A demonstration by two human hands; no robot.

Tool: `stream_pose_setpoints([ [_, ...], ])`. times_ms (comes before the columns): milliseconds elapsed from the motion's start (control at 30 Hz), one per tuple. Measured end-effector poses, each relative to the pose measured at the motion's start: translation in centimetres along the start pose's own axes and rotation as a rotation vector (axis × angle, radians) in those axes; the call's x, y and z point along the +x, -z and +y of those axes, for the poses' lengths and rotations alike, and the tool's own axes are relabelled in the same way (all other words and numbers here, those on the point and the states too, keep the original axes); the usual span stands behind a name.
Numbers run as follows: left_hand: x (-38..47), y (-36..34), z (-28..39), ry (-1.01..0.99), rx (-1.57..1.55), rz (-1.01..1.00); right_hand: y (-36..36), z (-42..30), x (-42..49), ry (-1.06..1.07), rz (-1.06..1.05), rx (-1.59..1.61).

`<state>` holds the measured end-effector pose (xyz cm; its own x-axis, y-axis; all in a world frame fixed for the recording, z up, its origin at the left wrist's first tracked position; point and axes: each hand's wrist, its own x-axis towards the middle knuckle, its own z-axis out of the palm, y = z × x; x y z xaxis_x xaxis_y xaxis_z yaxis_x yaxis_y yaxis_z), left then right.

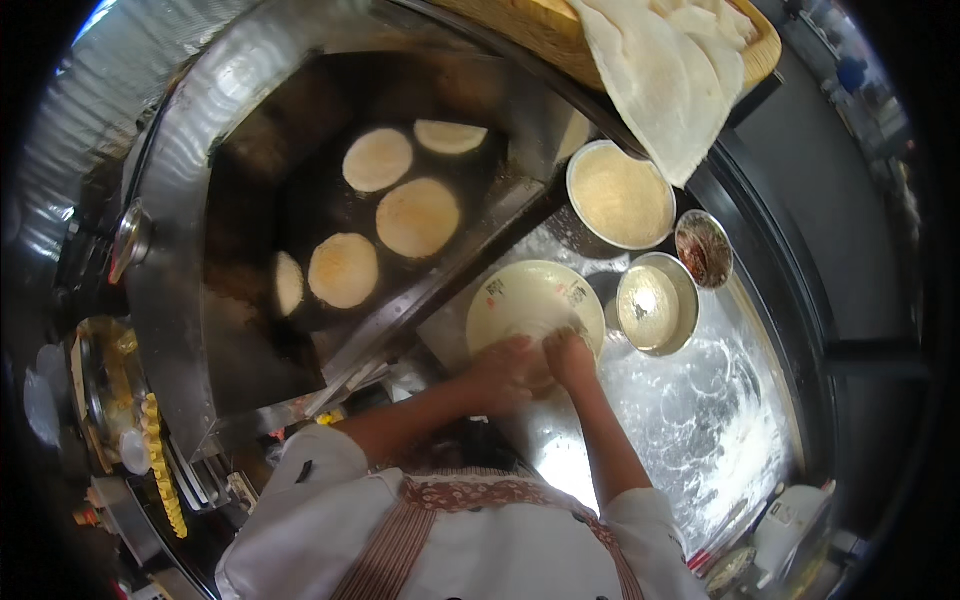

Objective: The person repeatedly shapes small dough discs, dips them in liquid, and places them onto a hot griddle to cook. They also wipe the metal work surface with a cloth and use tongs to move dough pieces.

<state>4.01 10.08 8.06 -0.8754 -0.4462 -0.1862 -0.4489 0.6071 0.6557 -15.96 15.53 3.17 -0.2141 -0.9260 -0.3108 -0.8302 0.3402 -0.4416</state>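
Observation:
A wide pale bowl (487,319) with dark and red markings stands on the metal worktop before me. My left hand (506,371) is over the bowl's near side, blurred, and whether it holds anything cannot be made out. Beside it, my right hand (568,356) is curled over the near right part of the bowl, its fingers partly hidden. The bowl's contents are blurred between the hands. To its right is a metal pot (649,304) with a pale, shiny content. A larger round container (621,195) of fine tan grains sits behind that pot.
Several flat round breads, one nearest the front (343,270), lie on a dark griddle (300,172) at left. A raised metal edge (442,289) separates griddle and worktop (675,420), which is dusted with flour. A small bowl (703,247) holds something dark red. Cloth (667,82) hangs from a wooden tray (765,45).

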Motion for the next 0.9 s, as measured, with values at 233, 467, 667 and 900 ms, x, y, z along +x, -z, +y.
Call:
stream_pose_setpoints([
  [233, -3.6, -1.6, -0.3, 0.609, -1.416, 0.283, 1.5, -1.6, -0.8, -0.149, 0.252, 0.401],
  [467, -2.0, -2.1, 0.9, 0.743, -1.901, 0.326, 5.4, -7.5, -2.7, -0.043, 0.169, 0.499],
  [667, -1.1, 2.0, 2.1, 0.387, -2.188, 0.152, 11.3, -13.0, -9.8, 0.59, 0.343, 0.179],
  [900, 2.5, 10.1, 4.2, -0.087, -2.176, 0.169, 22.0, -3.2, 4.3, -0.102, 0.004, 1.448],
])
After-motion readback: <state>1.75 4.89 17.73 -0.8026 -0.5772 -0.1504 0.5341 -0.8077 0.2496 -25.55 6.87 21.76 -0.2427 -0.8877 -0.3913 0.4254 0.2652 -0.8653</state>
